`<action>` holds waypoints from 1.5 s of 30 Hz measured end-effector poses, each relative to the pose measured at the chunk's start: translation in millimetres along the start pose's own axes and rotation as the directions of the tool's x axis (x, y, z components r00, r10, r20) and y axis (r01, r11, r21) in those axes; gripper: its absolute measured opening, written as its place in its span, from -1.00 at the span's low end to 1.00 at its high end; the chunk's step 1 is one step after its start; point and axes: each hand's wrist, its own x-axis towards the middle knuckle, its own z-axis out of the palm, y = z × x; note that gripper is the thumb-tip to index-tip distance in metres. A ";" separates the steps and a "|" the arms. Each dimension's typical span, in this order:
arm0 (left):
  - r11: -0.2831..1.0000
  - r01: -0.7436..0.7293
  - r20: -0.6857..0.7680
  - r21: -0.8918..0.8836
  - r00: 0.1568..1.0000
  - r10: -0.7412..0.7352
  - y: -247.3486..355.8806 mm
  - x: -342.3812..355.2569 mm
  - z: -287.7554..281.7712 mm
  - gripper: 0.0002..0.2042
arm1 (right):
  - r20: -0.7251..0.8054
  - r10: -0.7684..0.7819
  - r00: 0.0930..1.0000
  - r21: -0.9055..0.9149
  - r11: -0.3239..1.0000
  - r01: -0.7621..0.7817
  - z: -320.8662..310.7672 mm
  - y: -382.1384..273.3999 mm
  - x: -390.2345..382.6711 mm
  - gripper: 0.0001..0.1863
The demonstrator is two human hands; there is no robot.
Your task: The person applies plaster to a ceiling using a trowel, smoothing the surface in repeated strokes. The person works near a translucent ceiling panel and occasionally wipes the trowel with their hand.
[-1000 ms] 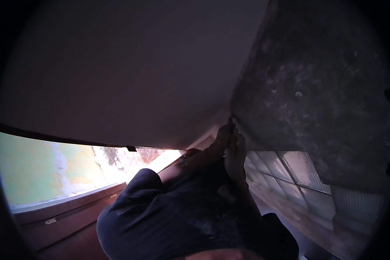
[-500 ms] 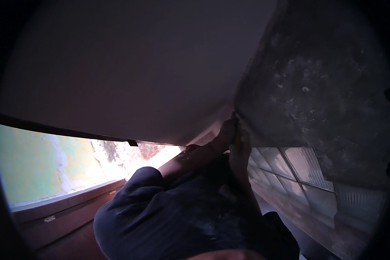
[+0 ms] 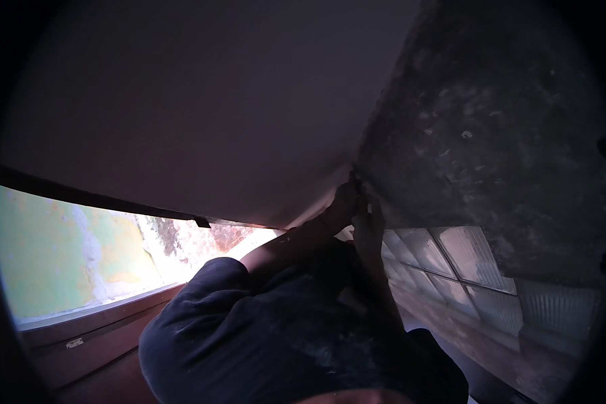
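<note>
Both arms reach up into the dim corner where a smooth, plain grey surface (image 3: 202, 114) meets a rough, stained grey wall (image 3: 464, 161). My left hand (image 3: 342, 206) is closed at the seam, fingers wrapped around a small dark object (image 3: 355, 178) whose kind is too dark to make out. Just right of it and close against it, my right hand (image 3: 368, 219) is also closed, with its fingers curled towards the same object. Shadow hides whatever lies inside its grip. The object's upper end is at or very near the seam.
At left is a bright window opening (image 3: 81, 249) with a reddish-brown frame (image 3: 114, 320) and a small metal hinge plate (image 3: 75, 343). A ribbed glass-pane window (image 3: 475, 259) is set below the rough wall at right. A dark latch-like piece (image 3: 202, 221) juts from the smooth surface's edge.
Both hands have shifted slightly left and up along the seam, together with the dark object. The view has moved a little too. Both hands stay closed.
</note>
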 end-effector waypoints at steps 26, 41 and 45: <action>0.419 0.409 0.373 -0.811 0.912 -0.168 38.3 -42.4 -3.6 -0.75 | 0.025 -0.003 1.000 -0.017 1.000 0.004 -12.2 0.7 -19.9 -0.39; 0.647 0.176 0.174 -0.742 0.982 -0.068 -10.7 -18.6 -7.7 -0.81 | 0.042 -0.121 0.992 -0.053 0.991 0.123 3.7 28.7 -10.1 -0.39; 0.908 -0.033 0.196 -0.418 0.973 0.125 -13.0 -26.0 -15.7 -0.82 | 0.099 -0.078 0.992 -0.065 0.994 0.084 5.8 32.2 -11.0 -0.43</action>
